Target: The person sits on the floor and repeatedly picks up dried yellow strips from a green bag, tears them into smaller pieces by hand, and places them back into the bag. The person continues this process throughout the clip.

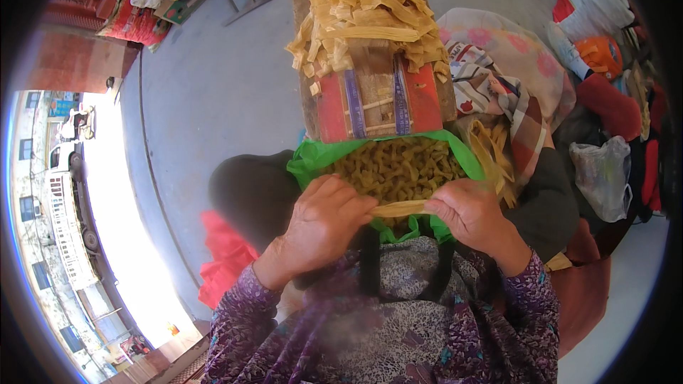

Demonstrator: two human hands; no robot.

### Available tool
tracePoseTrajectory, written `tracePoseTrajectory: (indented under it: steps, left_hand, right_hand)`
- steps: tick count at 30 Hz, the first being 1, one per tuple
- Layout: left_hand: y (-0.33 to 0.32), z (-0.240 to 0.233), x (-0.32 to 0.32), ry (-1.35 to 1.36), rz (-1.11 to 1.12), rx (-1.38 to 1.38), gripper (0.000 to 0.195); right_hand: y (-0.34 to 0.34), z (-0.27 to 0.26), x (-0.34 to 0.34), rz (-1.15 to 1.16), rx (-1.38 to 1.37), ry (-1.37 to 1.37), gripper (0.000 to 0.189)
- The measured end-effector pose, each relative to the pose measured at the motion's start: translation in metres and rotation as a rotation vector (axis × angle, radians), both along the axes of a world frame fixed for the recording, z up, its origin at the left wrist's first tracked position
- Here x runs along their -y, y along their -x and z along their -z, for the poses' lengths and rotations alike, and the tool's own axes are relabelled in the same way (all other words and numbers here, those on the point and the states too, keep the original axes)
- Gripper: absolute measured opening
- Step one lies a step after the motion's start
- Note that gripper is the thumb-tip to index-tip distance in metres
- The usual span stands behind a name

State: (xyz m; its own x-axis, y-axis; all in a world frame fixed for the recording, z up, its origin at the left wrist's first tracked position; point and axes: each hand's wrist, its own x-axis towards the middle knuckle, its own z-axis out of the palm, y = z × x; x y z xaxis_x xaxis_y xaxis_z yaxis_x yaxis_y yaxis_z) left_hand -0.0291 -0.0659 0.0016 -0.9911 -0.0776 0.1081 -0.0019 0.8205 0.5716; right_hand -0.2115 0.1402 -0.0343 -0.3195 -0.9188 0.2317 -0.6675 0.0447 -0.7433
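Observation:
A pale yellow strip [401, 208], perhaps bean-curd skin, is stretched level between my two hands. My left hand [330, 218] pinches its left end, and my right hand [474, 213] grips the other end between thumb and fingers. Right below it, a green plastic bag [315, 156] lies wide around many small yellowish-brown knotted pieces [403, 168]. Beyond the bag, a pile of flat yellow strips [368, 5] covers the far part of a red-and-wood board [328, 117]. Two purple printed bands [354, 104] and thin sticks lie across the board's near end.
More yellow strips [491, 144] hang beside my right knee, near a checked cloth [525, 133] and a flowered cloth [496, 32]. A clear plastic bag [603, 176] sits farther right among assorted goods. Red cloth [224, 256] lies left of my leg. A truck [69, 224] stands outside the doorway.

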Motion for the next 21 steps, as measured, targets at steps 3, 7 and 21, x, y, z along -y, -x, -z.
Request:
tracePoseTrajectory:
  steps: [3, 7, 21]
  left_hand:
    - [0.032, -0.012, 0.023, 0.108, -0.165, -0.087, 0.019]
    - [0.071, -0.017, 0.054, 0.136, -0.298, -0.184, 0.015]
    - [0.031, -0.006, 0.029, 0.119, -0.279, -0.219, 0.028]
  right_hand:
    - [0.025, -0.012, 0.045, 0.166, -0.005, 0.162, 0.014]
    - [0.057, -0.024, 0.091, 0.287, -0.041, 0.256, 0.011]
    - [0.057, 0.013, 0.035, 0.215, 0.128, 0.123, 0.019]
